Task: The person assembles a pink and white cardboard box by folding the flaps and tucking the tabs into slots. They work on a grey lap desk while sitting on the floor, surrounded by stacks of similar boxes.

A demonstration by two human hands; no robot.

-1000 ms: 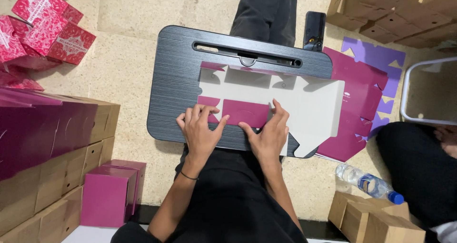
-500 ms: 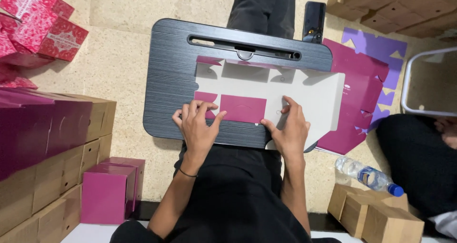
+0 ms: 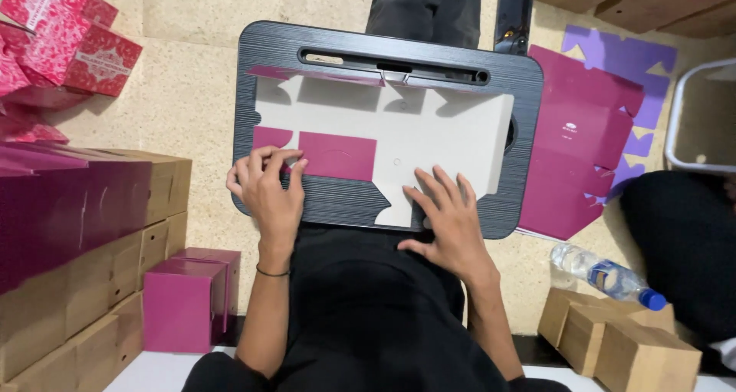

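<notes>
While the flat box blank (image 3: 399, 135) lies white side up on the black lap tray (image 3: 268, 54), only its near-left flaps look folded over, showing magenta under the left hand (image 3: 268, 192). That hand's fingertips press down on the folded flap, gripping nothing. The right hand (image 3: 448, 223) rests spread and flat on the blank's near edge, holding it steady. Judging by this, the box is barely begun: most flaps beyond both hands lie unfolded.
</notes>
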